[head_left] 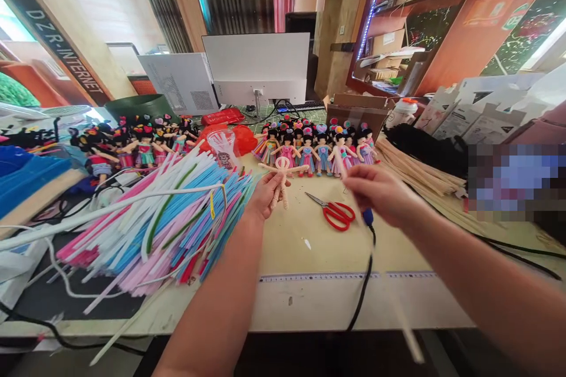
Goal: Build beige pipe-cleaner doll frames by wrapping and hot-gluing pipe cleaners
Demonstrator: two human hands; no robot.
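Hands apart above the surface (327,306), the left (270,193) gripping a beige figure (283,179), the right (369,191) pinching a pale strip (404,324), with red-handled scissors (338,215) between them and finished-looking dolls (321,150) beyond

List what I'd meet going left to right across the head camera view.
Blue plastic, bundle of colored fuzzy sticks, left hand holding a bare doll figure, red-handled scissors, right hand, white cartons.

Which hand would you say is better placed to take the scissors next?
Probably the right hand: it is nearer the scissors' red handles, though it holds a pale strip; the left hand grips a beige figure.
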